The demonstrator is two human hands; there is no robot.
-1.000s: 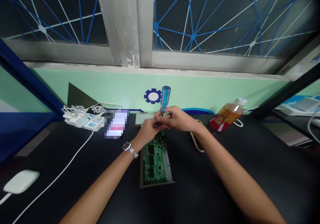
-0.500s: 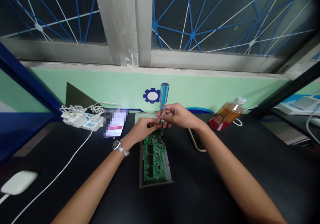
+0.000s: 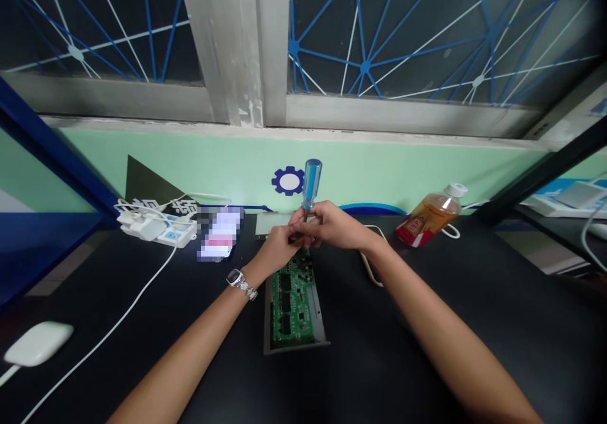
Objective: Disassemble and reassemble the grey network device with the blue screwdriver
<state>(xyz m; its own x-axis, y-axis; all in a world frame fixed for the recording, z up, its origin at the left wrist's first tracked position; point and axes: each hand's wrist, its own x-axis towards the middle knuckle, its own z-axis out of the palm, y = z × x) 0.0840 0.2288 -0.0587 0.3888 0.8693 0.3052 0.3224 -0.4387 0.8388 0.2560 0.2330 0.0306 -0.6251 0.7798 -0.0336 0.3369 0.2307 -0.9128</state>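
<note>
1. Green circuit board (image 3: 291,301), seated in a long grey metal tray (image 3: 319,318), is laid on the black surface (image 3: 379,367); its far end is covered by the hands.
2. Above that end, a screwdriver with a blue-and-clear plastic handle (image 3: 311,181) is held nearly upright, its shaft pinched by the fingers of the right hand (image 3: 334,225). Beside it, the fingers of the left hand (image 3: 277,247) are bunched; whether anything is pinched there cannot be told.
3. Because the shaft is gripped below the handle, the hidden tip could be let slip, and the board scratched or the left fingers jabbed.
4. With the board's near end unbraced, the tray could be skewed by a sideways push.
5. Right of the board, a red label is worn by an amber-filled plastic bottle (image 3: 429,215); its lettering cannot be read.
6. Left beyond the board, white wall characters (image 3: 184,207) are partly covered by cables.
</note>
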